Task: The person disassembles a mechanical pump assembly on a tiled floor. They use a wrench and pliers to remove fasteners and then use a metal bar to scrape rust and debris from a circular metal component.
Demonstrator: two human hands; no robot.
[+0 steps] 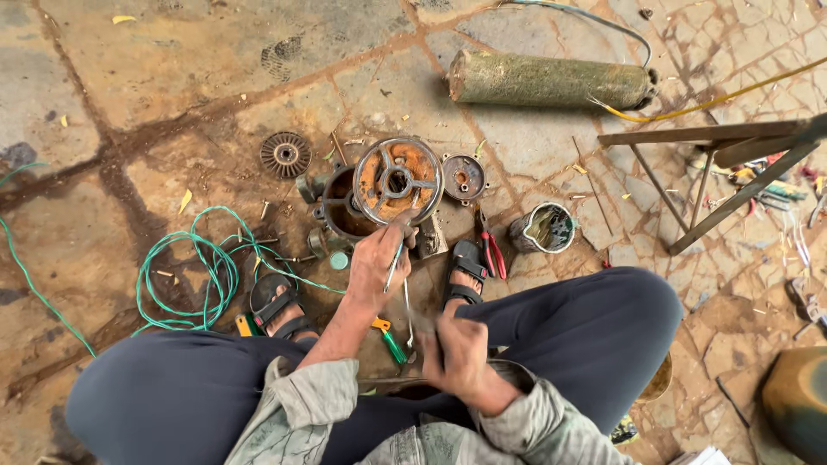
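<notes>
Your left hand (376, 263) is stretched forward over the stone floor (155, 77), fingers closed around a thin metal tool (394, 265) whose tip points up toward the rusty round motor cover (398, 180). That cover sits tilted on top of the dark motor housing (343, 207), just ahead of your knuckles; whether the tool's tip touches the cover's rim you cannot tell from this angle. Your right hand (459, 353) is drawn back near your lap, curled shut around the lower end of a slim metal rod (407, 314) that rises between your two hands. A green-handled screwdriver (390, 338) lies on the floor just beside that rod, under your left forearm.

Around the housing: a small finned fan disc (285, 154) to its left, a smaller round end plate (463, 176) to its right, and red-handled pliers (492, 251) near your right sandal (466, 269). A stator with copper windings (544, 228) stands further right. A coil of green wire (194, 271) lies by your left foot, and a long rusty cylinder (551, 80) rests well apart at the top, beside a metal-framed stand (715, 168)
</notes>
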